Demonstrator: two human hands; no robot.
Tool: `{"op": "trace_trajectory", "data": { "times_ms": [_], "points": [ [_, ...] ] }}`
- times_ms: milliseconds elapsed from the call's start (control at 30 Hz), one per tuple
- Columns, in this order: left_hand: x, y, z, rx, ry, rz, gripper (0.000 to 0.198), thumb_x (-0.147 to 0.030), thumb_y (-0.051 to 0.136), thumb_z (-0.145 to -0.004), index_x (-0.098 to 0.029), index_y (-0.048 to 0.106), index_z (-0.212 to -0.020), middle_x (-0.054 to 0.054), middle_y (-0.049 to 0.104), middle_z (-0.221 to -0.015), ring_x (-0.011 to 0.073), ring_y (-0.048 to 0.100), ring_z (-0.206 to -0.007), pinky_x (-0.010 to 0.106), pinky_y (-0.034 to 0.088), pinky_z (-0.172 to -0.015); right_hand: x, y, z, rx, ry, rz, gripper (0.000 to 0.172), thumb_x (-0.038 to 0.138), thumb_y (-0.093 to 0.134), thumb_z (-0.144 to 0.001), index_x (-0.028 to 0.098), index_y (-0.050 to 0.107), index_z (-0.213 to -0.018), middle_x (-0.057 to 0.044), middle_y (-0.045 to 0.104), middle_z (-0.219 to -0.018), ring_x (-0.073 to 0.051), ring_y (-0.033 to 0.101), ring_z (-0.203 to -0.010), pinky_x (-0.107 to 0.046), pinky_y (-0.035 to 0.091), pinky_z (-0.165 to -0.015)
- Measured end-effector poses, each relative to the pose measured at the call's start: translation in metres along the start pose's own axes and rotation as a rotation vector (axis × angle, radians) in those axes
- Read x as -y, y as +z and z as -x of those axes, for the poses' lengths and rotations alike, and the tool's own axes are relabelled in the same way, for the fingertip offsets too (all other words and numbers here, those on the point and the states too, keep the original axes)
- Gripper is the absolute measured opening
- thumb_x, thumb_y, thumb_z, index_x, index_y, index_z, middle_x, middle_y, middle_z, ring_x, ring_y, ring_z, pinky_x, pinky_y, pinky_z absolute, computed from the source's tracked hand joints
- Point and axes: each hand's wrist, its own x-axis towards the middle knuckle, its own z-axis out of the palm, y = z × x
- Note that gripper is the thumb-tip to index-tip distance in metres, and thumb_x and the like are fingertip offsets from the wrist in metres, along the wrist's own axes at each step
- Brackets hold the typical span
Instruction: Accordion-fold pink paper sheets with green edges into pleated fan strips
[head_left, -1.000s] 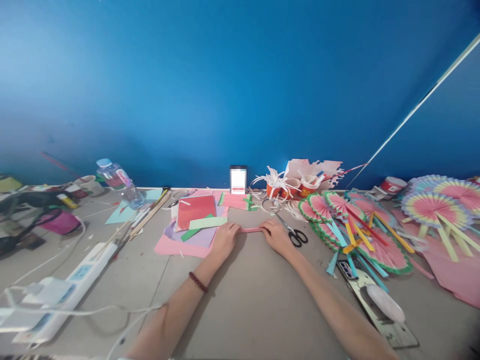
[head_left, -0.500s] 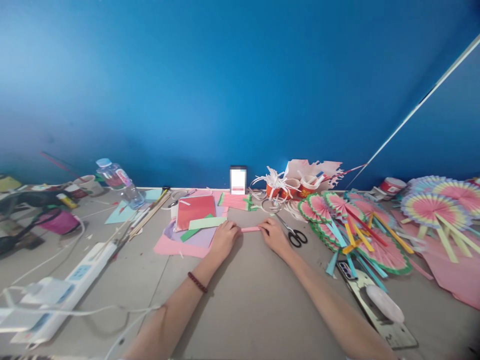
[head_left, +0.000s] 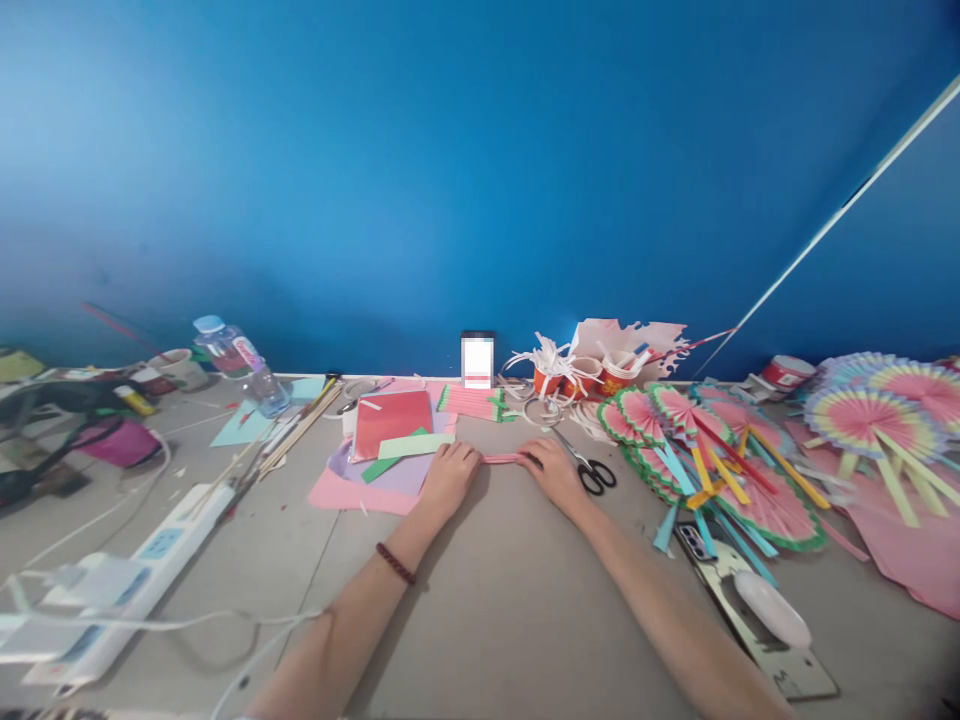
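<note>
A narrow folded strip of pink paper (head_left: 500,459) spans the gap between my two hands, low over the grey table. My left hand (head_left: 451,472) grips its left end with the fingers pressed together. At the other end my right hand (head_left: 551,466) pinches it between thumb and fingers. Just beyond lies a pleated pink paper piece with green edges (head_left: 471,403). Green paper strips (head_left: 409,447) and a red paper packet (head_left: 391,425) rest left of my left hand. Scissors with black handles (head_left: 595,475) lie close to my right hand.
Pleated paper fans (head_left: 765,490) with coloured strips crowd the right side, near a phone (head_left: 784,650). A small screen (head_left: 478,360) stands against the blue wall. Red cups (head_left: 616,375) hold paper scraps. On the left are a power strip (head_left: 161,560), thin sticks (head_left: 300,432) and a plastic bottle (head_left: 244,365).
The pink strip between my hands looks narrower now, with a crease line along it. Both hands keep almost the same place and grip.
</note>
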Motion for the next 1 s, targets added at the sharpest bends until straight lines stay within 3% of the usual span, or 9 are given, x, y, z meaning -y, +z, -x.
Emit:
{"op": "trace_trajectory", "data": {
  "times_ms": [133,433,767,900,1000],
  "points": [
    [-0.001,-0.005,0.0,0.004,-0.026,0.054,0.021,-0.023,0.04,-0.094,-0.019,0.06,-0.089,0.004,0.059,-0.085,0.0169,0.053,-0.082,0.032,0.034,-0.074,0.005,-0.006,-0.001,-0.001,0.019,-0.039,0.019,0.03,0.048,-0.089,0.022,0.065,-0.087,-0.006,0.064,-0.088,-0.021,0.056,-0.087,-0.035,0.045,-0.08],
    [-0.006,-0.019,0.004,-0.002,-0.099,0.447,0.025,-0.03,0.041,-0.093,-0.019,0.064,-0.092,0.003,0.059,-0.082,0.0143,0.055,-0.077,0.026,0.041,-0.07,0.003,-0.024,0.0,0.038,-0.005,-0.139,0.02,0.029,0.045,-0.091,0.021,0.063,-0.089,-0.005,0.063,-0.088,-0.019,0.056,-0.089,-0.033,0.045,-0.081],
    [-0.022,-0.031,0.004,0.078,-0.237,0.414,0.012,-0.021,0.05,-0.084,-0.018,0.061,-0.08,0.003,0.062,-0.077,0.0154,0.056,-0.071,0.027,0.041,-0.065,0.014,-0.028,0.001,0.046,-0.011,-0.121,0.023,0.028,0.043,-0.091,0.021,0.064,-0.085,-0.006,0.064,-0.085,-0.02,0.056,-0.086,-0.033,0.045,-0.08],
    [-0.038,-0.043,0.003,0.124,-0.255,0.377,0.017,-0.018,0.049,-0.08,-0.017,0.064,-0.087,0.005,0.066,-0.082,0.0175,0.059,-0.076,0.028,0.041,-0.071,0.027,-0.036,-0.002,0.051,-0.067,-0.071,0.024,0.026,0.043,-0.091,0.021,0.065,-0.086,-0.007,0.063,-0.084,-0.021,0.055,-0.085,-0.034,0.045,-0.078],
    [-0.049,-0.052,0.0,0.135,-0.273,0.535,0.028,-0.029,0.043,-0.087,-0.019,0.066,-0.1,0.005,0.069,-0.092,0.0184,0.061,-0.081,0.027,0.043,-0.072,0.039,-0.039,-0.002,0.072,-0.119,-0.036,0.024,0.022,0.042,-0.091,0.02,0.066,-0.086,-0.007,0.064,-0.081,-0.021,0.055,-0.083,-0.035,0.044,-0.076]
  ]
}}
